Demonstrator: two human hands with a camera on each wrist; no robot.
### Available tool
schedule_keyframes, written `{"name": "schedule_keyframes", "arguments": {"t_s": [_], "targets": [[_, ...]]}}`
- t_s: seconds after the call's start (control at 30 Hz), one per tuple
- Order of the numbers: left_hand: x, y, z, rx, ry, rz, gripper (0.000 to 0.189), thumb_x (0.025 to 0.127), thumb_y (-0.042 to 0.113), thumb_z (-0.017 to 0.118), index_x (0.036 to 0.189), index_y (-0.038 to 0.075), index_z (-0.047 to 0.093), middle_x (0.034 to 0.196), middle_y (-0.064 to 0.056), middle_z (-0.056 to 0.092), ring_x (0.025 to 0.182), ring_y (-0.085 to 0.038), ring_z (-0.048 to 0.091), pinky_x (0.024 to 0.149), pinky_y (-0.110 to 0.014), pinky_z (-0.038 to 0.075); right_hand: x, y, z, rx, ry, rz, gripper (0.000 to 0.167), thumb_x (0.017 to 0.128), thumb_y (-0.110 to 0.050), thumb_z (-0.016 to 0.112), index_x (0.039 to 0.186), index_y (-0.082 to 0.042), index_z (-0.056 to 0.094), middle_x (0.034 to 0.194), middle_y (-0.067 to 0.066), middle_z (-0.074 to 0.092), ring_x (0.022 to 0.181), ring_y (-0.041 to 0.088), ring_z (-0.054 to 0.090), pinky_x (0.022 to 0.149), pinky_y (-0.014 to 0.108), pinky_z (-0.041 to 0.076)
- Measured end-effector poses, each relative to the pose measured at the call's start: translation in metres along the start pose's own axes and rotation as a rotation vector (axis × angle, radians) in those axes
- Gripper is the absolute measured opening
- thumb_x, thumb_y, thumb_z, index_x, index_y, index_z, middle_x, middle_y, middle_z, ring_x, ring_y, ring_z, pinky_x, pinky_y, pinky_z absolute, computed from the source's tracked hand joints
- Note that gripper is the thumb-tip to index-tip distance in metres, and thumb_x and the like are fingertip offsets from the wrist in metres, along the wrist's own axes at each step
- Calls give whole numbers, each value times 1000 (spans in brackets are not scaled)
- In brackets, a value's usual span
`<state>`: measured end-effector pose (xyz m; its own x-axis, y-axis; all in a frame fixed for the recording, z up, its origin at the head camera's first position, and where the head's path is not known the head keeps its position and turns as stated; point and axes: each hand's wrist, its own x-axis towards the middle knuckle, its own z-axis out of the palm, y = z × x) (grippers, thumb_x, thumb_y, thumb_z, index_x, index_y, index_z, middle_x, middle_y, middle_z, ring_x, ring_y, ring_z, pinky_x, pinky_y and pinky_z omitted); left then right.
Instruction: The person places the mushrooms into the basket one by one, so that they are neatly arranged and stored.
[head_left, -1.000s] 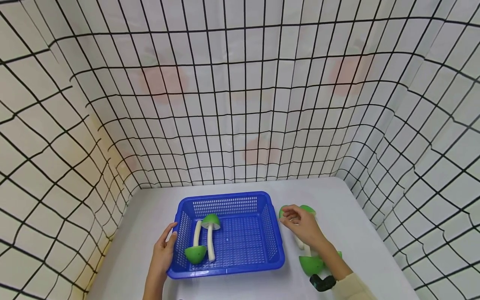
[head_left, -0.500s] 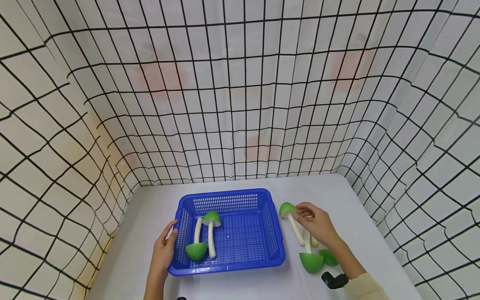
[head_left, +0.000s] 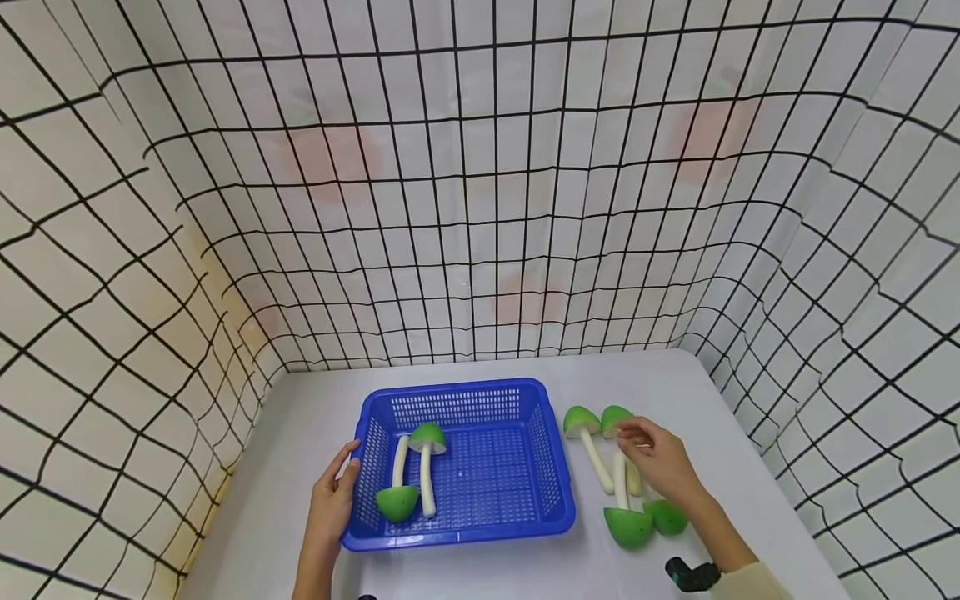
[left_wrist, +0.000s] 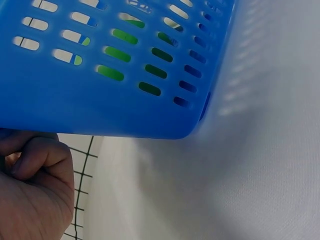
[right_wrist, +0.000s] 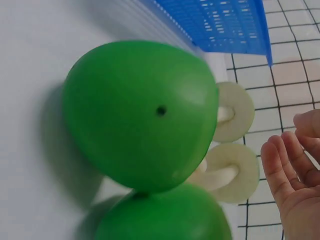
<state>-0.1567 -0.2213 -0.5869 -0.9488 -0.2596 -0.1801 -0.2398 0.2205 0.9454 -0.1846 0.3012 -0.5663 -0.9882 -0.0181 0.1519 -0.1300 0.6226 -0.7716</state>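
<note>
My left hand [head_left: 328, 504] grips the left rim of a blue plastic basket [head_left: 457, 538]; its curled fingers show at the rim in the left wrist view. Inside the basket lie two toy mushrooms with green caps and white stems, one mushroom [head_left: 397, 503] cap toward me, the other mushroom [head_left: 427, 437] cap away. Right of the basket, my right hand [head_left: 663, 462] hovers over several more such mushrooms, fingers loosely bent and holding nothing. Its fingertips are nearest the far-right mushroom [head_left: 615, 419], whose stem is partly covered. In the right wrist view, a green cap [right_wrist: 140, 115] fills the middle.
A white table [head_left: 517, 571] bears everything. White walls with a black grid [head_left: 510, 208] enclose it at the back and both sides. A small black object [head_left: 690, 575] is by the right wrist. Another mushroom [head_left: 582, 421] lies close to the basket's right side.
My right hand has shifted right, from over the mushroom nearest the basket to the one beside it, uncovering the first. My left hand stays at the basket rim.
</note>
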Motion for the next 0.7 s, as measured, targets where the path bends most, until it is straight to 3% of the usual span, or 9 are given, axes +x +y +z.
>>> {"name": "schedule_keyframes", "arguments": {"t_s": [0.43, 0.7], "targets": [[-2, 2, 0, 18, -1, 8, 48, 109, 44, 47, 154, 29, 48, 137, -27, 62, 98, -27, 69, 77, -36, 62, -11, 25, -14, -40, 28, 32, 31, 98, -21, 71, 124, -4, 67, 111, 11, 73, 93, -6, 61, 80, 15, 55], [-3, 4, -2, 7, -18, 7, 49, 109, 43, 46, 156, 29, 45, 139, -28, 60, 100, -28, 70, 79, -39, 62, -19, 35, -18, -104, 39, 89, 33, 97, -22, 73, 123, -4, 68, 111, 12, 74, 94, 4, 66, 80, 16, 55]]}}
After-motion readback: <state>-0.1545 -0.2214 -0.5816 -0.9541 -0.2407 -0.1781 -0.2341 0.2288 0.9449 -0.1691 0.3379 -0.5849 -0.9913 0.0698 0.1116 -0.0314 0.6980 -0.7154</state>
